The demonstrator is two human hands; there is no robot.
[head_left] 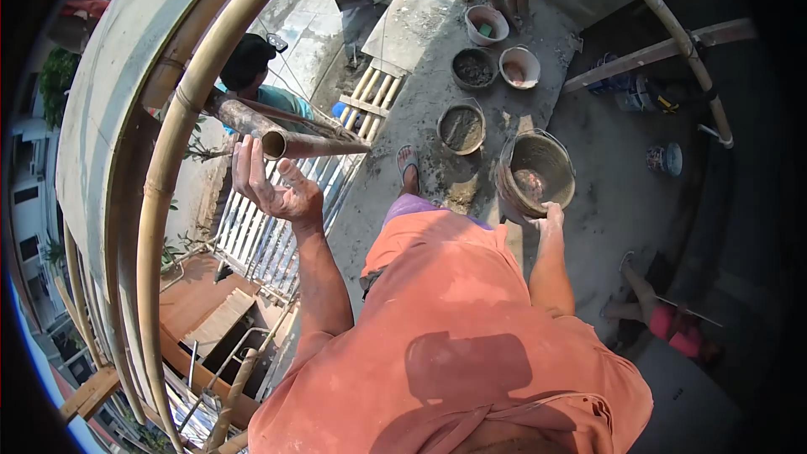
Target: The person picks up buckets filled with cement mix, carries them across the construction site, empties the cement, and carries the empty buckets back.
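Note:
My right hand [548, 217] grips the near rim of a large mortar-smeared bucket [551, 160], which is tilted so that I look into it. A patch of reddish residue shows at its bottom. My left hand [282, 189] is raised on the other side, whitened with dust, its fingers apart and holding nothing. Just beyond its fingertips is the cut hollow end of a bamboo pole [319, 146]; whether they touch I cannot tell. A smaller bucket of grey mortar [461, 129] stands ahead of the large one.
Farther ahead are a dark tub of mortar [474, 69] and two pale buckets [519, 67] [486, 25]. Curved bamboo poles [160, 193] rise at my left. Beyond them a person in a dark cap [245, 63] stands lower down. Another person in pink [677, 332] is at right.

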